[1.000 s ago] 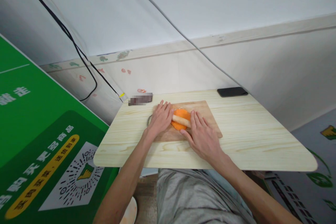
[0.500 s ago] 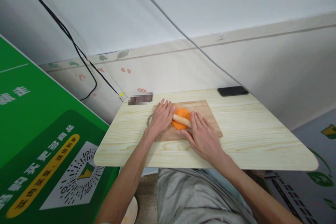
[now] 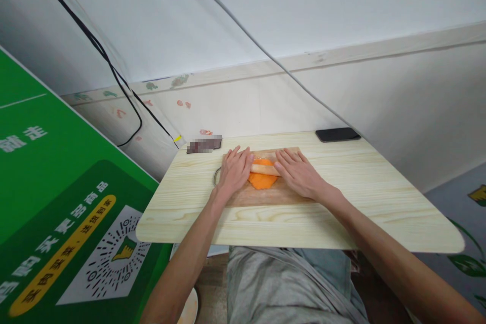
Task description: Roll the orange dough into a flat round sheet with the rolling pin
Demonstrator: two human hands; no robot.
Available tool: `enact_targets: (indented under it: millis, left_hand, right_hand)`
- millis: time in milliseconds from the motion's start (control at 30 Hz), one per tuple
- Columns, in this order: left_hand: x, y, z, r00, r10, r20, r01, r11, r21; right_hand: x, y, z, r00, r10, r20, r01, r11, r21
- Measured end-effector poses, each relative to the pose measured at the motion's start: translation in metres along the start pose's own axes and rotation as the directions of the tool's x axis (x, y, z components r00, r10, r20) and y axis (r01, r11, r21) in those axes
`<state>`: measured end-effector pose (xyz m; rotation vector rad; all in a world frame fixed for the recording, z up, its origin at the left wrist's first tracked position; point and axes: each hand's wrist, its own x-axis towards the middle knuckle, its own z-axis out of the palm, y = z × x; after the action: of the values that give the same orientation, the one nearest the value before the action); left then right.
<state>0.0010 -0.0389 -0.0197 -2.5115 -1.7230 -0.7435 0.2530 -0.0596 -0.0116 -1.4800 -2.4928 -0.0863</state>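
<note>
A flattened round of orange dough (image 3: 262,181) lies on a wooden cutting board (image 3: 261,198). Across its far part rests a pale wooden rolling pin (image 3: 265,169), nearly parallel to the table's front edge. Over the pin's left end my left hand (image 3: 236,171) lies flat, fingers stretched forward. My right hand (image 3: 298,172) is laid on the other end, its fingers also straight and pointing away and to the left. Both palms hide the pin's ends. Beside my left wrist, a metal ring handle (image 3: 216,176) sticks out from the board's left side.
The pale wood-grain table (image 3: 372,197) stands against a white wall. At its back right lies a black phone (image 3: 337,134); a dark, pixelated object (image 3: 205,145) is at the back left. A green printed panel (image 3: 76,182) stands left, and a grey cable (image 3: 266,53) crosses the wall.
My right hand has moved forward, away from me. The pin's right end has swung away with it, so the pin lies less slanted and more dough shows on the near side.
</note>
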Motion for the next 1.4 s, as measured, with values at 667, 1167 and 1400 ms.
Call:
enact_targets:
  millis: [667, 1167, 1400]
  left_hand:
    - [0.006, -0.007, 0.002, 0.997, -0.027, 0.07, 0.021, 0.997, 0.08]
    - [0.046, -0.024, 0.019, 0.994, 0.004, 0.107, -0.025, 0.98, 0.195]
    - [0.042, -0.028, 0.023, 0.992, 0.071, 0.103, -0.09, 0.976, 0.199]
  right_hand:
    - [0.047, 0.038, -0.001, 0.998, 0.014, 0.069, -0.019, 0.997, 0.073]
    - [0.084, 0.052, -0.006, 0.972, 0.129, 0.195, -0.166, 0.968, 0.19]
    - [0.084, 0.053, -0.003, 0.978, 0.106, 0.18, -0.139, 0.973, 0.182]
